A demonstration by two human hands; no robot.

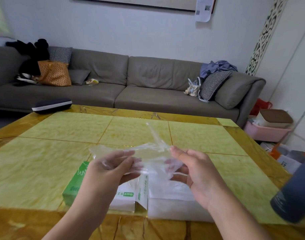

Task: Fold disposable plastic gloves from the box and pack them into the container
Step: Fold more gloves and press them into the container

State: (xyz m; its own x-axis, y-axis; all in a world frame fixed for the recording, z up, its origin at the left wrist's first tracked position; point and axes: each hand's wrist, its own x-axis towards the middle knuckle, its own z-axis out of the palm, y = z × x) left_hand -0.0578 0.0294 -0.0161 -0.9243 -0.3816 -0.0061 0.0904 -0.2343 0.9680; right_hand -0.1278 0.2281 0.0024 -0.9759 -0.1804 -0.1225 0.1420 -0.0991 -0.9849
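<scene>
Clear plastic glove (139, 153) stretched in the air between left hand (112, 168) and right hand (191, 168), fingers (131, 161) of each pinching it, above the green-and-white glove box (127, 194) on the yellow tabletop (44, 161)

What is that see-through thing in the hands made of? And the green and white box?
The glove looks like thin clear plastic film: the table shows through it, and it crinkles and shines. The green and white box underneath looks like printed cardboard, with flat panels, sharp folded edges and an open flap. Both guesses come from looks alone.
</scene>
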